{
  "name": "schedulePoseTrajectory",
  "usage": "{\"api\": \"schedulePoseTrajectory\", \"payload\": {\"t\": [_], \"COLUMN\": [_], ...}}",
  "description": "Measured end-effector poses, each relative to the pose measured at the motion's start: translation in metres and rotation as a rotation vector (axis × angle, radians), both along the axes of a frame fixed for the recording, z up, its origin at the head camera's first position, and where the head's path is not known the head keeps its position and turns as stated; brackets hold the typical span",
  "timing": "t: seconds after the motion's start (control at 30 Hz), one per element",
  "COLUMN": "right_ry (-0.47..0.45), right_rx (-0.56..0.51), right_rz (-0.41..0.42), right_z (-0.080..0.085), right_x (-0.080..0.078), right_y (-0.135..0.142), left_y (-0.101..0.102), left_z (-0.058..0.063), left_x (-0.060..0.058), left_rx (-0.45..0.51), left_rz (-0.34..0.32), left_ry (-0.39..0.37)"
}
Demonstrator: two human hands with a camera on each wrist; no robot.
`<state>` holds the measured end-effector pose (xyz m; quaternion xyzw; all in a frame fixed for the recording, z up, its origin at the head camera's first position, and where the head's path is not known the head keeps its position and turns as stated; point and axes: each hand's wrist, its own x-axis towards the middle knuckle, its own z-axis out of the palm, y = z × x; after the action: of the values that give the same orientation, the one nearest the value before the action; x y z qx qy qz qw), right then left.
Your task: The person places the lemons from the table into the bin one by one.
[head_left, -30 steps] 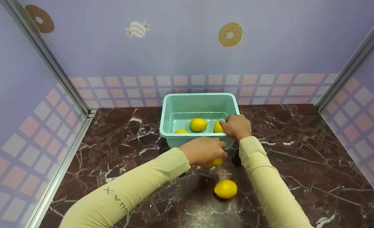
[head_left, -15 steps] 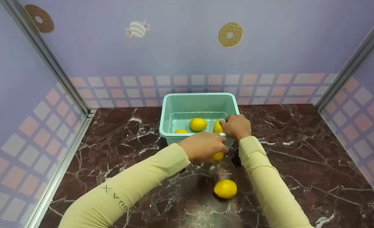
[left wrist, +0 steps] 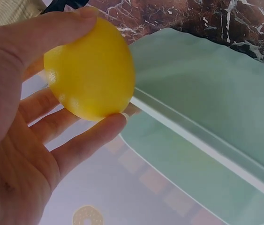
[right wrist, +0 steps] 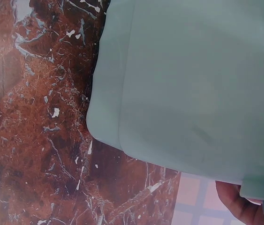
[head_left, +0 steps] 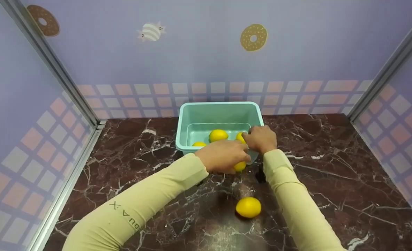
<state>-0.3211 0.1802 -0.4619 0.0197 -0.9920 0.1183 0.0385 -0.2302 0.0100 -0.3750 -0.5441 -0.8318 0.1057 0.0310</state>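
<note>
My left hand (head_left: 221, 156) pinches a lemon (left wrist: 92, 70) between thumb and fingertips, just in front of and slightly over the near rim of a mint-green plastic bin (head_left: 219, 104). In the left wrist view the bin's rim runs close beside this lemon. At the bin's front right corner, my right hand (head_left: 261, 138) grips the rim; the right wrist view shows its fingers (right wrist: 237, 204) curled at the edge. Inside the bin lie a lemon (head_left: 218, 135) in the middle, one partly hidden by the front rim, and one partly covered by my right hand.
Another lemon (head_left: 248, 207) lies on the dark red marbled tabletop (head_left: 331, 195), between my forearms. The bin stands near the back wall (head_left: 206, 62), and side panels with metal edge strips enclose the table left and right.
My left hand has risen and moved forward with its lemon, from in front of the bin to its near rim. The right hand and the lemon on the table stay put.
</note>
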Motion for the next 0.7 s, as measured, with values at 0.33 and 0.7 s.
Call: {"api": "schedulePoseTrajectory", "payload": {"t": [0.33, 0.7], "right_ry": [-0.008, -0.051], "right_rx": [0.003, 0.001], "right_rz": [0.000, -0.008], "right_z": [-0.001, 0.001], "right_x": [-0.002, -0.001], "right_y": [0.000, 0.000], "left_y": [-0.003, -0.008], "left_z": [0.008, 0.015], "left_x": [-0.005, -0.009], "left_rx": [0.032, 0.085], "left_rz": [0.024, 0.072], "left_ry": [0.010, -0.020]}}
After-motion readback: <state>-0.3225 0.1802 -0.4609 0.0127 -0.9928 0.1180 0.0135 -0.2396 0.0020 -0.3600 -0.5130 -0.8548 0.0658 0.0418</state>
